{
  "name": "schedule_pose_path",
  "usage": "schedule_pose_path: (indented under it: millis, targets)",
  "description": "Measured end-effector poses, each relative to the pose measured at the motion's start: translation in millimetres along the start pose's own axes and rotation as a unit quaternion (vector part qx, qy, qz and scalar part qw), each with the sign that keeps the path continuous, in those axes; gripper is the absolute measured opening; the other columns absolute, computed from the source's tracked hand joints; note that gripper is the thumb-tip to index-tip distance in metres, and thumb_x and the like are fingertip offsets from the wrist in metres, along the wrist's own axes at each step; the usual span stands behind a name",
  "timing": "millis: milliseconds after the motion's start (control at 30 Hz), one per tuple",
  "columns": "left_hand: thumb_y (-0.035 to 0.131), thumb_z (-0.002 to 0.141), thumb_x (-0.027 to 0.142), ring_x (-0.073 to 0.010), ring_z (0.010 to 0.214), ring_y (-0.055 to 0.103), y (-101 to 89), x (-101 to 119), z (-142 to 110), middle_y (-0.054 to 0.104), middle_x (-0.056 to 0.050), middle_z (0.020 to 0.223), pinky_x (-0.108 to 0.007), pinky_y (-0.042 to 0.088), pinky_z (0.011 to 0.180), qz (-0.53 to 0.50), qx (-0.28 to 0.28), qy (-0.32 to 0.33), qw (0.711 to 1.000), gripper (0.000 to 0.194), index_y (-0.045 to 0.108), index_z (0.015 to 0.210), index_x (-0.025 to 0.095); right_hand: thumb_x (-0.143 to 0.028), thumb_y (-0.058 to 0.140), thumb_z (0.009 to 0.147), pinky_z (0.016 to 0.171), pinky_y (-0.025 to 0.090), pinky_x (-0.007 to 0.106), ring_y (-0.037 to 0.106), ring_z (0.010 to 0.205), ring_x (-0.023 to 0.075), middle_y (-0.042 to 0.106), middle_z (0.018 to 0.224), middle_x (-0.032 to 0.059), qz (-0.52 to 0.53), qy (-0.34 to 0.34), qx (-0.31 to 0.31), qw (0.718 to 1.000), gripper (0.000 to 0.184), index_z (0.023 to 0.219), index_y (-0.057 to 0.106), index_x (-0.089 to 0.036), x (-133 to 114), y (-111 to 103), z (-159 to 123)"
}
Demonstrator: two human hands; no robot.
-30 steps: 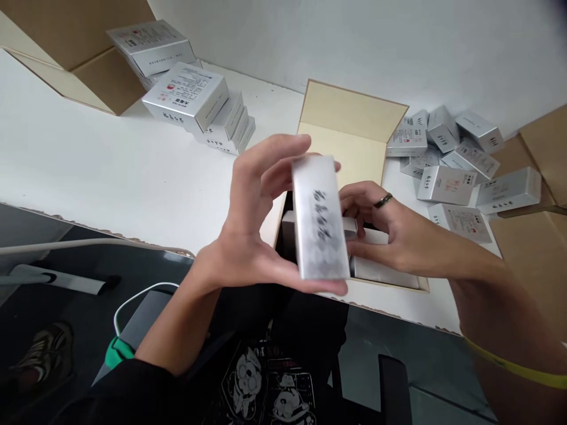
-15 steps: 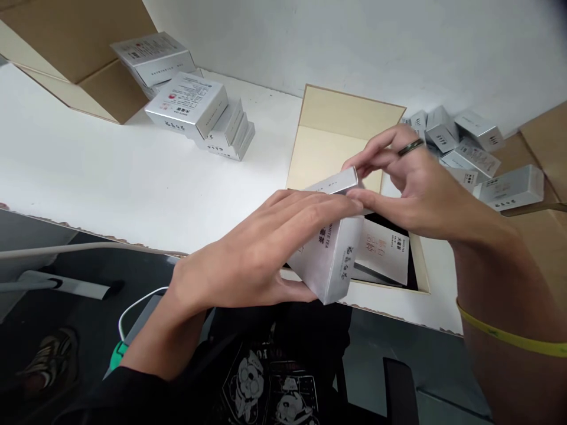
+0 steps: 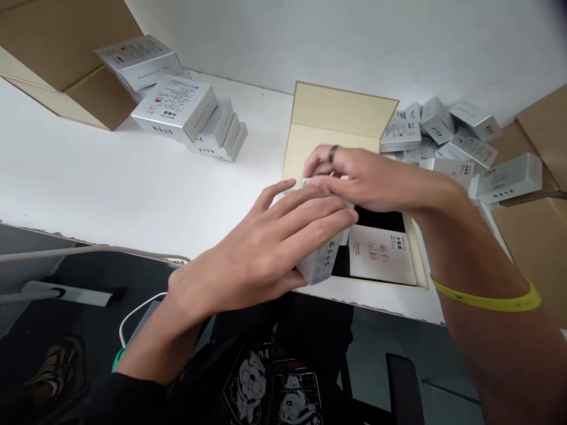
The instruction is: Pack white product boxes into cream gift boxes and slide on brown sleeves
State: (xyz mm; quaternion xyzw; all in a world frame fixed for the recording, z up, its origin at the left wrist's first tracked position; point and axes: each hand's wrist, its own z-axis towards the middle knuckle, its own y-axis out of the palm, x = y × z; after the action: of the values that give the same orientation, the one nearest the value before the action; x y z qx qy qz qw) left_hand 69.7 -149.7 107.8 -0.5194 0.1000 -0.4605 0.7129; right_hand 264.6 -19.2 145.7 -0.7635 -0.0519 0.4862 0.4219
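Note:
My left hand lies over a small silver box, fingers stretched across its top and thumb under its near side. The box tilts over the left half of an open beige gift box with a black inside. My right hand, with a dark ring on one finger, grips the far end of the same silver box. A second silver box lies flat in the right half of the gift box. The beige lid stands open behind.
A pile of several silver boxes lies at the right. Another stack of silver boxes sits at the back left beside a brown carton. The white table's edge runs below my arms. More brown cardboard lies at the far right.
I turned the silver box from upright in front of me to lying down, then lowered it toward the gift box's left half. My right hand moved left onto its far end.

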Motion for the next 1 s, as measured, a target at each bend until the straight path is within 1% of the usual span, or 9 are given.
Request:
schedule_pose_path:
  millis: [67, 167, 300, 500, 633, 733, 800, 900, 1000]
  targets:
    - [0.053, 0.093, 0.001, -0.0274, 0.152, 0.04, -5.0, 2, 3, 0.051, -0.012, 0.156, -0.053, 0.036, 0.126, -0.006, 0.002, 0.009, 1.0, 0.065, 0.035, 0.152, 0.021, -0.029, 0.059, 0.098, 0.07, 0.047, 0.031, 0.063, 0.085, 0.017, 0.071, 0.101, 0.0021, -0.016, 0.01, -0.062, 0.998, 0.01, 0.105, 0.062, -0.022, -8, -1, 5]
    - [0.056, 0.098, 0.01, -0.0265, 0.15, 0.043, -10.3, 1, 4, 0.05, -0.011, 0.156, -0.052, 0.039, 0.125, -0.016, 0.02, 0.013, 1.0, 0.06, 0.036, 0.153, 0.023, -0.017, 0.059, 0.094, 0.067, 0.043, 0.028, 0.059, 0.08, 0.0144, 0.068, 0.093, 0.0006, -0.053, -0.022, -0.074, 0.996, 0.004, 0.095, 0.059, -0.021, -11, 2, 5]
    - [0.066, 0.099, 0.026, -0.0262, 0.142, 0.051, -11.1, -5, 0, 0.055, -0.011, 0.15, -0.049, 0.047, 0.12, -0.039, 0.118, 0.032, 0.992, 0.062, 0.039, 0.155, 0.022, -0.017, 0.047, 0.099, 0.067, 0.04, 0.03, 0.055, 0.076, 0.0145, 0.062, 0.081, 0.0004, -0.129, -0.099, 0.018, 0.987, 0.018, 0.083, 0.056, -0.019, -4, 19, -6]
    - [0.072, 0.095, 0.036, -0.0252, 0.129, 0.063, -8.9, -11, 0, 0.064, -0.005, 0.141, -0.045, 0.055, 0.111, -0.038, 0.266, 0.02, 0.963, 0.065, 0.045, 0.154, 0.025, -0.021, 0.048, 0.105, 0.098, 0.048, 0.041, 0.064, 0.105, 0.0222, 0.071, 0.11, 0.0069, -0.179, -0.203, 0.12, 0.955, 0.019, 0.109, 0.066, -0.017, -1, 48, -32]
    - [0.073, 0.092, 0.033, -0.0225, 0.12, 0.068, -7.6, -12, 2, 0.069, -0.003, 0.131, -0.041, 0.061, 0.101, -0.042, 0.306, 0.031, 0.95, 0.064, 0.047, 0.15, 0.027, -0.028, 0.055, 0.104, 0.104, 0.053, 0.04, 0.061, 0.123, 0.0233, 0.053, 0.147, 0.0092, -0.162, -0.133, 0.108, 0.972, 0.03, 0.133, 0.062, -0.024, 5, 51, -52]
    - [0.074, 0.089, 0.04, -0.024, 0.12, 0.068, -4.4, -13, -5, 0.067, -0.004, 0.13, -0.043, 0.06, 0.103, -0.029, 0.306, 0.028, 0.951, 0.069, 0.044, 0.15, 0.027, -0.043, 0.056, 0.103, 0.09, 0.061, 0.042, 0.067, 0.108, 0.0225, 0.046, 0.151, 0.0061, -0.133, -0.03, 0.055, 0.989, 0.052, 0.153, 0.043, -0.042, 13, 49, -62]
    - [0.069, 0.092, 0.047, -0.027, 0.127, 0.064, -1.5, -15, -14, 0.061, -0.005, 0.138, -0.048, 0.055, 0.109, -0.009, 0.281, 0.006, 0.96, 0.073, 0.033, 0.153, 0.032, -0.046, 0.051, 0.104, 0.094, 0.06, 0.048, 0.067, 0.111, 0.0245, 0.051, 0.15, 0.0025, -0.108, -0.008, 0.017, 0.994, 0.06, 0.159, 0.028, -0.052, 17, 48, -64]
    - [0.062, 0.096, 0.052, -0.0276, 0.135, 0.058, 1.2, -18, -26, 0.052, -0.005, 0.149, -0.05, 0.049, 0.118, 0.002, 0.259, -0.032, 0.965, 0.074, 0.019, 0.155, 0.042, -0.044, 0.053, 0.102, 0.105, 0.054, 0.055, 0.061, 0.127, 0.0295, 0.053, 0.15, 0.0042, -0.036, 0.006, 0.005, 0.999, 0.07, 0.163, 0.019, -0.046, 19, 47, -63]
    - [0.066, 0.093, 0.056, -0.0274, 0.132, 0.06, 0.6, -21, -31, 0.053, -0.003, 0.148, -0.047, 0.05, 0.117, 0.002, 0.257, -0.026, 0.966, 0.078, 0.021, 0.155, 0.04, -0.051, 0.063, 0.096, 0.102, 0.056, 0.05, 0.064, 0.12, 0.0291, 0.062, 0.133, 0.0103, 0.062, 0.008, 0.083, 0.995, 0.068, 0.153, 0.034, -0.03, 19, 39, -58]
